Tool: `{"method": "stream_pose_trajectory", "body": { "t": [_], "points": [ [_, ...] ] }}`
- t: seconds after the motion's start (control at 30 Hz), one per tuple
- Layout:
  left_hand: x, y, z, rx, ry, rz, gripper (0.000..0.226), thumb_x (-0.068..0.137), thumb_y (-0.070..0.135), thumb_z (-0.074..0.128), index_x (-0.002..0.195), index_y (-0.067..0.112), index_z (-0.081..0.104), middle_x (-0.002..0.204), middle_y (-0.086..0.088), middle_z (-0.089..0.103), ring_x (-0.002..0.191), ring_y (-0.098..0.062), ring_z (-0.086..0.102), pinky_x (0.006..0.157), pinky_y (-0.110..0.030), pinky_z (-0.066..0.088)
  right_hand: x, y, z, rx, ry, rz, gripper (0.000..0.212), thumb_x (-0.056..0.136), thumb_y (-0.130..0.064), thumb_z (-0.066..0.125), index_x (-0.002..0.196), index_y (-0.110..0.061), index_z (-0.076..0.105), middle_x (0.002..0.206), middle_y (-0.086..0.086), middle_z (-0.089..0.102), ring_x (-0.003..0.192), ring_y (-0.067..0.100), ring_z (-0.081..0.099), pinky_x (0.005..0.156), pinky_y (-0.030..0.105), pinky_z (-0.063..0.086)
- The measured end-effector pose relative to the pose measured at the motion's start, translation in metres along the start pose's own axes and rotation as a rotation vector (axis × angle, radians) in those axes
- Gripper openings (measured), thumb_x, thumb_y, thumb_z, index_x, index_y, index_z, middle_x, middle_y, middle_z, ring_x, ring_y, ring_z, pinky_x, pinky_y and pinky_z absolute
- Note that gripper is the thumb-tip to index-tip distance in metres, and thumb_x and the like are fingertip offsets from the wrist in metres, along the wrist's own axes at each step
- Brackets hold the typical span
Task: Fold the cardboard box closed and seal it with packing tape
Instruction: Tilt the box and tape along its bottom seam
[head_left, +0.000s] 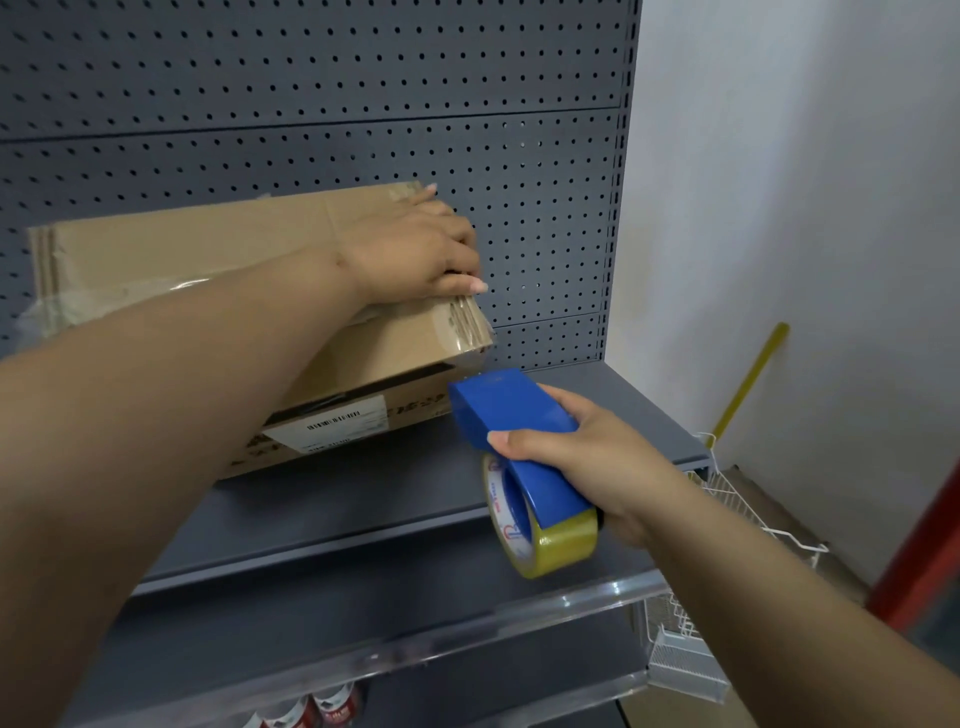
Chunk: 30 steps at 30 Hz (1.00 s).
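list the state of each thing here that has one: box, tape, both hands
cardboard box: flaps closed, clear tape on both ends, lying on the shelf
left hand: holds the box's right end, fingers bent over the edge
right hand: grips the tape dispenser
tape dispenser: loaded, held by the box's right end
tape roll: mounted in the dispenser

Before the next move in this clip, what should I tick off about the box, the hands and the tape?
1. Flaps folded down: ok, the box top lies flat.
2. Box steadied: ok, the left hand holds its right end.
3. Tool in hand: ok, the right hand grips the tape dispenser.
4. Tape left: ok, the tape roll holds plenty.
5. Dispenser touching box: cannot tell; it is at the near right corner.
6. Top seam sealed: cannot tell, the forearm hides it.
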<state>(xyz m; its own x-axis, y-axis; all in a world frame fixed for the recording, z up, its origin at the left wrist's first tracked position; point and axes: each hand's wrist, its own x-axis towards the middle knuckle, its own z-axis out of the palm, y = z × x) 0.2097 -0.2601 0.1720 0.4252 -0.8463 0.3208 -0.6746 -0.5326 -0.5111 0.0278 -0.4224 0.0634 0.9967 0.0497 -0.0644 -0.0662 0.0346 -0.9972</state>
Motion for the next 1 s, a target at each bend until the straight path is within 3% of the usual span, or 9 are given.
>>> {"method": "stream_pose_trajectory", "body": {
  "t": [0.1, 0.2, 0.33, 0.43, 0.53, 0.67, 0.73, 0.87, 1.0],
  "points": [
    [-0.001, 0.000, -0.001, -0.082, 0.038, 0.041, 0.034, 0.092, 0.040, 0.047, 0.109, 0.018, 0.068, 0.110, -0.004, 0.061, 0.110, -0.026, 0.052, 0.113, -0.040, 0.015, 0.007, -0.009, 0.002, 0.018, -0.005, -0.012, 0.042, 0.071, -0.016, 0.079, 0.110, -0.024, 0.064, 0.087, -0.001, 0.072, 0.062, 0.011, 0.067, 0.051, 0.022, 0.052],
    [-0.003, 0.007, -0.005, -0.151, 0.095, 0.082, 0.031, 0.092, 0.035, 0.051, 0.111, 0.017, 0.067, 0.111, -0.005, 0.063, 0.110, -0.024, 0.056, 0.115, -0.047, 0.014, 0.010, -0.018, 0.001, 0.037, 0.000, -0.026, 0.040, 0.070, -0.013, 0.079, 0.106, -0.021, 0.065, 0.086, 0.003, 0.073, 0.063, 0.015, 0.067, 0.054, 0.025, 0.054],
    [-0.014, 0.024, -0.015, -0.195, 0.035, 0.176, 0.056, 0.091, 0.057, 0.027, 0.116, 0.024, 0.065, 0.115, -0.002, 0.063, 0.111, -0.021, 0.058, 0.110, -0.058, 0.019, 0.014, -0.031, -0.004, 0.048, 0.014, -0.032, 0.038, 0.070, -0.014, 0.079, 0.105, -0.021, 0.066, 0.084, 0.003, 0.073, 0.060, 0.014, 0.066, 0.051, 0.023, 0.053],
    [-0.022, 0.026, -0.014, -0.136, 0.025, 0.261, 0.057, 0.089, 0.062, 0.025, 0.109, 0.029, 0.067, 0.109, 0.001, 0.065, 0.111, -0.023, 0.057, 0.107, -0.062, 0.023, 0.017, -0.035, -0.005, 0.022, -0.005, -0.024, 0.039, 0.071, -0.014, 0.079, 0.107, -0.020, 0.065, 0.087, 0.005, 0.072, 0.061, 0.015, 0.066, 0.053, 0.023, 0.055],
    [-0.020, 0.022, -0.013, -0.139, -0.009, 0.256, 0.048, 0.087, 0.057, 0.034, 0.105, 0.026, 0.066, 0.106, 0.002, 0.065, 0.112, -0.022, 0.056, 0.109, -0.062, 0.018, 0.019, -0.036, -0.005, 0.021, -0.008, -0.018, 0.041, 0.070, -0.013, 0.078, 0.109, -0.019, 0.064, 0.088, 0.006, 0.072, 0.062, 0.016, 0.067, 0.055, 0.025, 0.056],
    [-0.013, 0.020, -0.008, -0.161, -0.067, 0.148, 0.033, 0.092, 0.043, 0.047, 0.114, 0.023, 0.059, 0.110, 0.003, 0.062, 0.114, -0.016, 0.052, 0.115, -0.052, 0.005, 0.022, -0.035, -0.005, 0.005, 0.001, -0.005, 0.047, 0.068, -0.017, 0.080, 0.112, -0.020, 0.063, 0.094, 0.009, 0.073, 0.066, 0.019, 0.068, 0.056, 0.027, 0.055],
    [-0.011, 0.018, -0.008, -0.161, -0.080, 0.136, 0.027, 0.093, 0.040, 0.045, 0.108, 0.024, 0.061, 0.102, 0.005, 0.059, 0.111, -0.015, 0.051, 0.116, -0.053, 0.004, 0.023, -0.035, -0.005, 0.002, -0.002, -0.010, 0.047, 0.068, -0.018, 0.080, 0.112, -0.020, 0.064, 0.092, 0.008, 0.073, 0.066, 0.019, 0.068, 0.056, 0.027, 0.054],
    [-0.005, 0.021, -0.003, -0.146, -0.118, 0.101, 0.035, 0.093, 0.049, 0.036, 0.104, 0.027, 0.061, 0.096, 0.008, 0.056, 0.111, -0.015, 0.049, 0.116, -0.050, 0.002, 0.023, -0.034, -0.004, -0.014, -0.006, -0.007, 0.039, 0.071, -0.018, 0.078, 0.108, -0.017, 0.065, 0.087, 0.008, 0.073, 0.065, 0.018, 0.067, 0.055, 0.026, 0.055],
    [-0.006, 0.029, 0.007, -0.194, -0.106, 0.079, 0.033, 0.095, 0.045, 0.038, 0.121, 0.037, 0.055, 0.101, 0.010, 0.058, 0.117, -0.013, 0.043, 0.116, -0.050, -0.001, 0.020, -0.030, -0.008, 0.001, -0.017, -0.002, 0.033, 0.072, -0.014, 0.077, 0.103, -0.016, 0.068, 0.088, 0.011, 0.072, 0.067, 0.020, 0.066, 0.058, 0.027, 0.056]
  ]
}}
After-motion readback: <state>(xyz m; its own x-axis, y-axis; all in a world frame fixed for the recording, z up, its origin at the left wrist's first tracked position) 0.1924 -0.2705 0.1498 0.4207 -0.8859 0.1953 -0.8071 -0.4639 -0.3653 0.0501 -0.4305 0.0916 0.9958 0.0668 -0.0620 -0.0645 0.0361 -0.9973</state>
